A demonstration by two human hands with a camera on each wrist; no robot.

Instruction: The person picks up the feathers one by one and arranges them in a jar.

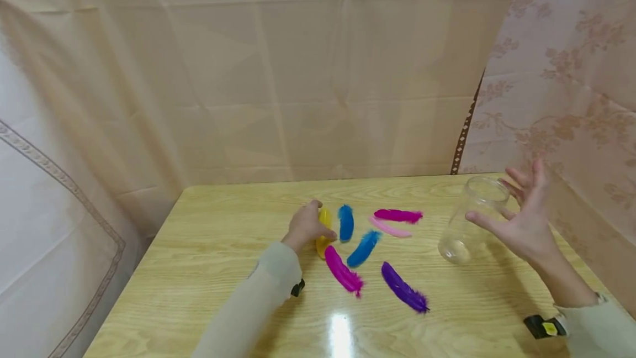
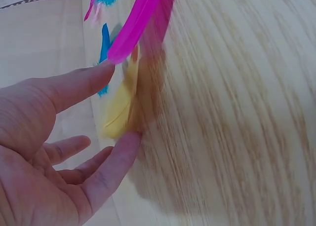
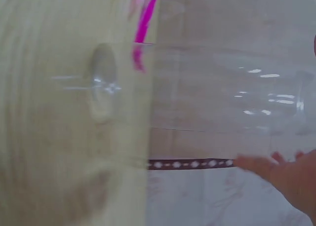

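A yellow feather (image 1: 325, 218) lies on the table beside my left hand (image 1: 304, 227). In the left wrist view, that hand's thumb and fingers are spread apart near the yellow feather (image 2: 120, 107), one fingertip right at its lower end and another close to the tip of a magenta feather (image 2: 136, 26). On the right stands a clear glass jar (image 1: 454, 233), upright and wider at its base. My right hand (image 1: 529, 231) is beside its upper part, thumb and fingers spread. In the right wrist view, the thumb sits apart from the jar wall (image 3: 197, 88).
Between the hands lie two blue feathers (image 1: 346, 224), a nearer magenta feather (image 1: 343, 270) and a purple feather (image 1: 403, 287). Farther back, another magenta feather (image 1: 397, 215) rests by a pale pink feather (image 1: 390, 228). Curtains (image 1: 318, 82) hang behind the wooden table (image 1: 199, 269).
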